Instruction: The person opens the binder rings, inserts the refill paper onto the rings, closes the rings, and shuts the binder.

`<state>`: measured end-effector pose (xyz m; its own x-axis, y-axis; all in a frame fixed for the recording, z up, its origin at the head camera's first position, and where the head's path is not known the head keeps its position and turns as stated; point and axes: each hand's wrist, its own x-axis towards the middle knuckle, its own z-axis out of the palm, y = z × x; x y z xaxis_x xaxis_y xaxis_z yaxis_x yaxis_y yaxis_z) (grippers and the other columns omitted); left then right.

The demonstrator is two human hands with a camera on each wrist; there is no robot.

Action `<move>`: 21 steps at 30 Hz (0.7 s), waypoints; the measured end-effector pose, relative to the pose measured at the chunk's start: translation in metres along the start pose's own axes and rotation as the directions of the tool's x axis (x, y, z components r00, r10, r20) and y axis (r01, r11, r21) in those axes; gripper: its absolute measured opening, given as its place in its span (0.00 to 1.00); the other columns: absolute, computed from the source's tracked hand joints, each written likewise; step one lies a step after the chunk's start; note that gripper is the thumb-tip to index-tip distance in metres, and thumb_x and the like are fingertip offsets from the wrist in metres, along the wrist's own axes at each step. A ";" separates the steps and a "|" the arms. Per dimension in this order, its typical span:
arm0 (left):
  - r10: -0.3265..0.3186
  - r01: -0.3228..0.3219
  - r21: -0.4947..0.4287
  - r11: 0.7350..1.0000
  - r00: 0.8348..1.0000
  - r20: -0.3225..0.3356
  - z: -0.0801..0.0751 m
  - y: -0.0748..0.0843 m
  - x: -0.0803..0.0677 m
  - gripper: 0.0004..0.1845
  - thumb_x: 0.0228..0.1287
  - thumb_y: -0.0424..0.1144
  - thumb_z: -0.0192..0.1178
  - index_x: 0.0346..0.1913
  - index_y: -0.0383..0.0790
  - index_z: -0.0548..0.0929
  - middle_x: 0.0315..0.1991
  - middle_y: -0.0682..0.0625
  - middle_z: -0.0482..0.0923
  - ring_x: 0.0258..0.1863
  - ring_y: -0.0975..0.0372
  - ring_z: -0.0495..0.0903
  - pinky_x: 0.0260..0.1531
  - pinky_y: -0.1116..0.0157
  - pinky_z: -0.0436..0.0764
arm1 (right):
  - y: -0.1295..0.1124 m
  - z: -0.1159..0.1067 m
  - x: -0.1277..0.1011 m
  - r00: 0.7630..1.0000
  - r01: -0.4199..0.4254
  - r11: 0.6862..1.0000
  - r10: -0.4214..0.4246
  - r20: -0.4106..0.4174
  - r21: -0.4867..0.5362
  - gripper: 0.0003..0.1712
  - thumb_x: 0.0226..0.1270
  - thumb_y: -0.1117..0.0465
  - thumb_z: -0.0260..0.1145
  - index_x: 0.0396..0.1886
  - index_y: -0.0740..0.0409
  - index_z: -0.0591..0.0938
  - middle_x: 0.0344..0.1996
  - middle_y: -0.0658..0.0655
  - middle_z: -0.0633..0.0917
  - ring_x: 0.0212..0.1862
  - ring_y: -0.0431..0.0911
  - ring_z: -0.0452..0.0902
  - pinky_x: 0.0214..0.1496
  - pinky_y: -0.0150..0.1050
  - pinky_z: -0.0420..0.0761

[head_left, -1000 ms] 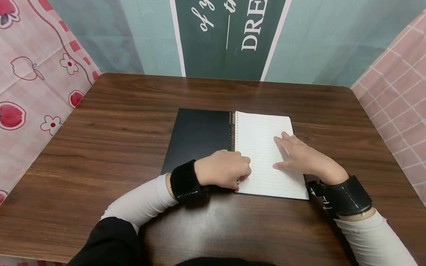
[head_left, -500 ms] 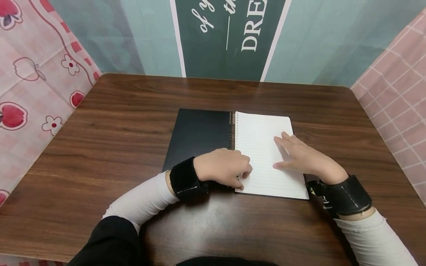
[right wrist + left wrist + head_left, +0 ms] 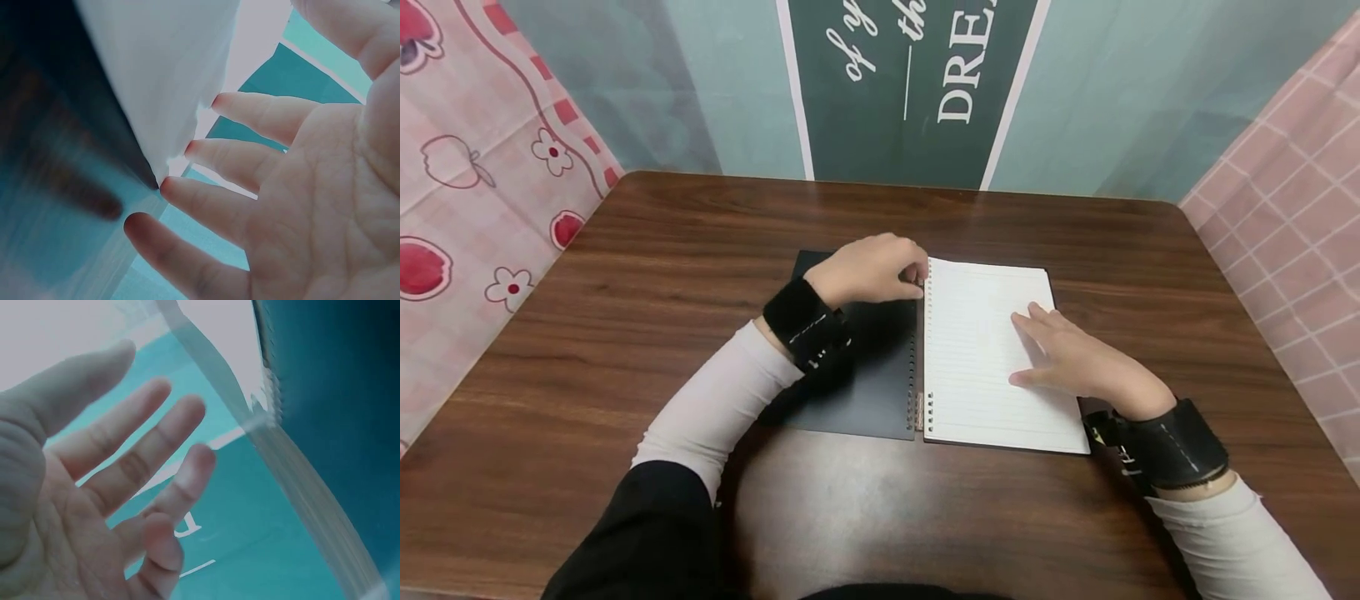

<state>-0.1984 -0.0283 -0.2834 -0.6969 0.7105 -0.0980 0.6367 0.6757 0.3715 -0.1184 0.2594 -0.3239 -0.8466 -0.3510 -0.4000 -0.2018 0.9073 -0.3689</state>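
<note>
A loose-leaf notebook with a black cover (image 3: 880, 367) lies open on the wooden table. Its white ruled pages (image 3: 977, 333) are on the right, with punched holes along the spine. My left hand (image 3: 876, 268) hovers over the upper part of the black cover, fingertips close to the top of the spine. In the left wrist view its fingers (image 3: 134, 465) are spread and loosely bent, with nothing between them. My right hand (image 3: 1078, 354) rests on the right side of the page, fingers straight and spread. The right wrist view shows its fingertips (image 3: 215, 103) at the paper.
The brown wooden table (image 3: 625, 333) surrounds the notebook. Behind it hangs a blue-green cloth with white lettering (image 3: 958, 83). A pink fruit-patterned cloth (image 3: 467, 208) is at the left, and a pink tile-patterned surface (image 3: 1292, 217) at the right.
My left hand has left the bottom of the spine, where its fingers pressed near the page's lower corner, and moved up to the spine's top. The right hand keeps its place on the page.
</note>
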 end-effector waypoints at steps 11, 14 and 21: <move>-0.026 0.030 0.084 0.996 0.998 -0.055 0.003 -0.003 0.036 0.13 0.67 0.37 0.62 0.53 0.40 0.85 0.54 0.47 0.81 0.50 0.57 0.76 0.53 0.58 0.78 | -0.002 0.003 -0.002 1.000 -0.006 1.000 0.006 -0.008 0.002 0.56 0.60 0.45 0.72 0.77 0.66 0.54 0.76 0.76 0.47 0.76 0.74 0.38 0.71 0.72 0.47; -0.047 0.050 0.085 0.995 0.998 -0.031 0.008 0.000 0.043 0.15 0.67 0.35 0.62 0.55 0.40 0.83 0.56 0.48 0.81 0.52 0.57 0.78 0.55 0.59 0.78 | -0.003 0.003 -0.003 1.000 -0.004 1.000 0.004 -0.013 -0.008 0.56 0.60 0.45 0.72 0.77 0.66 0.55 0.76 0.77 0.47 0.76 0.74 0.39 0.71 0.72 0.48; -0.094 0.098 0.160 0.982 0.995 -0.031 0.020 0.003 0.051 0.08 0.67 0.33 0.61 0.47 0.40 0.85 0.46 0.49 0.81 0.42 0.59 0.75 0.38 0.63 0.77 | -0.002 0.004 -0.003 1.000 0.003 1.000 -0.003 -0.025 -0.027 0.55 0.61 0.43 0.71 0.77 0.66 0.55 0.76 0.77 0.48 0.76 0.74 0.40 0.71 0.72 0.49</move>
<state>-0.2255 0.0144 -0.3062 -0.7635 0.6374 -0.1042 0.6100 0.7646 0.2080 -0.1136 0.2580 -0.3255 -0.8580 -0.3482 -0.3776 -0.2172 0.9122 -0.3475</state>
